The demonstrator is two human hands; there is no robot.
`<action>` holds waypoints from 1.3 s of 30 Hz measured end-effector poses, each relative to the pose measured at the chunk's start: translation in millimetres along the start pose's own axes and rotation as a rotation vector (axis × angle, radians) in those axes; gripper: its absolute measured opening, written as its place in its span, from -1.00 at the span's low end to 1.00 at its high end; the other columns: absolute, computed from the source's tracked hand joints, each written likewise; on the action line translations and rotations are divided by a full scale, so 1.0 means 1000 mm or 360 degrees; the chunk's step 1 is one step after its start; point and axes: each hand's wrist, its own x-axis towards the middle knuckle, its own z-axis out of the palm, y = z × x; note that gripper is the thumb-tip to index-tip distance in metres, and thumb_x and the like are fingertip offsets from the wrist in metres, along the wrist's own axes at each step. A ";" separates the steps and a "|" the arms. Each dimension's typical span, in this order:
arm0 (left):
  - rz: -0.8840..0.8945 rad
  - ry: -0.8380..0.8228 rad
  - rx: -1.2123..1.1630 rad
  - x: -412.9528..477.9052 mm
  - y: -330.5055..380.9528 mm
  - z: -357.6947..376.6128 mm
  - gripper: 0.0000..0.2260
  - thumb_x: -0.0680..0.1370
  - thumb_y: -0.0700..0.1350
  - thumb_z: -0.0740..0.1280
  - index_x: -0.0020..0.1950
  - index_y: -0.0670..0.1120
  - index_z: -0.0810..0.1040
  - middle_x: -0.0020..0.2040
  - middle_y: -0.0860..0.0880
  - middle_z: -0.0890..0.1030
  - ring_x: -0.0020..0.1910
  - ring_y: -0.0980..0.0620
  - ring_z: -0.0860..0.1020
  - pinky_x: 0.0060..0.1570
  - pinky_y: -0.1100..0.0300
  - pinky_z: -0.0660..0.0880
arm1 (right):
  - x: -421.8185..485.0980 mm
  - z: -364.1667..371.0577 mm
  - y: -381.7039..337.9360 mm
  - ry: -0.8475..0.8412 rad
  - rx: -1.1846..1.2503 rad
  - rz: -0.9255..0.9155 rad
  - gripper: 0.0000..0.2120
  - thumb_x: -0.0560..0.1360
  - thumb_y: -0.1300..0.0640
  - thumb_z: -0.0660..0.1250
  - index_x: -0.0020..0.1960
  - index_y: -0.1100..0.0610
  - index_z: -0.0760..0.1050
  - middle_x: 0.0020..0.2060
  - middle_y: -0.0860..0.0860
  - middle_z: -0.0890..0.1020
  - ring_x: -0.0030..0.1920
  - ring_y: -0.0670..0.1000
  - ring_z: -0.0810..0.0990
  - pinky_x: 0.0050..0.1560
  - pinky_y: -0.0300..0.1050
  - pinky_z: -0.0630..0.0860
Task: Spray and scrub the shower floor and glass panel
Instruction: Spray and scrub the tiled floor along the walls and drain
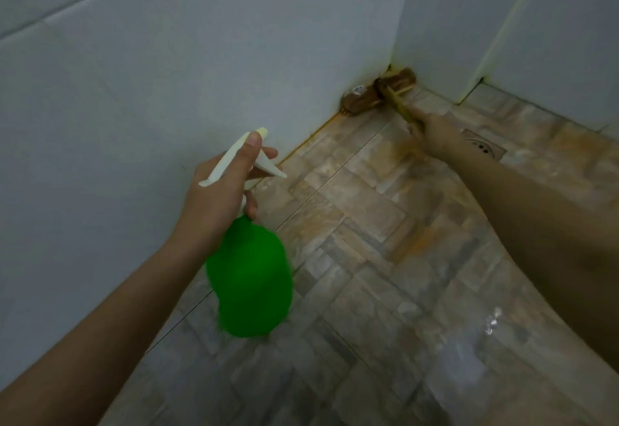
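The right hand [432, 131] is gripping the brush [378, 92] and scrubbing the far corner of the shower floor [368, 258], while the left hand [217, 198] is holding the green spray bottle [251, 278] by its neck above the floor's left edge, probably aiming for the next spray there.

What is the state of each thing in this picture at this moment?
Spray bottle: held above the floor, gripped at the neck by the left hand.
Brush: head down in the wall corner, handle gripped by the right hand.
Floor: orange stains, wet shine in places.
Drain: grate in place.
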 end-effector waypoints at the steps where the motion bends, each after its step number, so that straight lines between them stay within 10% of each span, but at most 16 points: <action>1: -0.0015 0.0008 -0.0004 -0.001 0.000 -0.002 -0.68 0.66 0.11 0.24 0.09 -0.07 0.69 0.05 -0.08 0.74 -0.50 0.13 0.52 -0.53 0.21 0.40 | -0.010 0.010 -0.003 -0.0028 -0.0013 -0.0048 -0.51 0.61 0.12 0.18 0.52 -0.04 0.21 0.05 0.20 0.59 0.00 0.20 0.57 -0.01 -0.05 0.45; 5: -0.0050 0.0013 0.0000 -0.002 -0.005 -0.007 -0.67 0.64 0.18 0.25 0.00 0.01 0.71 0.02 -0.04 0.76 -0.54 -0.03 0.42 -0.44 0.18 0.40 | -0.027 0.018 -0.009 -0.0344 -0.0195 -0.0577 -0.52 0.62 0.01 0.14 0.51 -0.20 0.16 -0.19 0.09 0.59 -0.26 0.11 0.55 -0.22 -0.03 0.49; 12: -0.0056 0.0030 0.0001 -0.013 -0.008 -0.024 -0.69 0.64 0.18 0.24 -0.02 0.06 0.70 0.03 -0.02 0.76 -0.49 -0.04 0.46 -0.48 0.22 0.40 | 0.007 -0.014 -0.003 0.0025 -0.0287 -0.0020 -0.51 0.62 0.13 0.17 0.53 -0.02 0.20 0.12 0.30 0.57 0.05 0.28 0.56 0.02 0.01 0.47; 18: -0.0072 0.0044 0.0060 -0.026 -0.014 -0.039 -0.61 0.58 0.25 0.26 0.08 0.00 0.71 0.01 -0.01 0.76 -0.59 0.00 0.36 -0.41 0.17 0.41 | -0.077 0.052 -0.076 -0.0347 -0.0416 -0.0562 -0.50 0.65 0.09 0.08 0.54 -0.15 0.07 -0.21 0.15 0.55 -0.26 0.15 0.57 -0.29 -0.02 0.50; 24: -0.0080 0.0070 0.0091 -0.052 -0.024 -0.065 -0.72 0.56 0.28 0.25 -0.10 0.24 0.73 0.00 0.01 0.76 -0.54 -0.05 0.43 -0.41 0.19 0.41 | -0.084 0.045 -0.081 -0.0078 -0.0197 -0.0065 -0.48 0.64 0.13 0.09 0.55 -0.12 0.07 -0.11 0.16 0.54 -0.25 0.09 0.48 -0.35 -0.13 0.34; 30: -0.0084 0.0145 0.0083 -0.080 -0.028 -0.085 -0.74 0.53 0.20 0.27 0.04 0.15 0.68 0.04 0.00 0.75 -0.56 -0.01 0.48 -0.53 0.26 0.39 | -0.173 0.102 -0.166 -0.0506 -0.0240 -0.0580 -0.50 0.66 0.08 0.05 0.56 -0.10 0.02 -0.24 0.04 0.44 -0.26 0.05 0.47 -0.30 -0.12 0.37; 35: -0.0099 0.0221 0.0156 -0.107 -0.033 -0.114 -0.76 0.60 0.23 0.27 -0.15 0.34 0.71 0.02 0.09 0.75 -0.46 -0.27 0.51 -0.37 0.16 0.42 | -0.155 0.078 -0.148 -0.0231 -0.0007 0.0004 -0.43 0.62 0.21 0.06 0.56 -0.12 0.00 -0.24 0.16 0.55 -0.29 0.14 0.55 -0.29 0.02 0.51; 39: -0.0145 0.0337 0.0079 -0.127 -0.038 -0.135 -0.74 0.54 0.22 0.28 -0.16 0.20 0.73 0.01 0.02 0.76 -0.50 -0.06 0.51 -0.52 0.21 0.41 | -0.201 0.097 -0.200 -0.0475 -0.0325 -0.0128 -0.69 0.65 0.22 0.04 0.33 0.20 0.39 -0.19 0.14 0.58 -0.20 0.15 0.55 -0.22 -0.02 0.44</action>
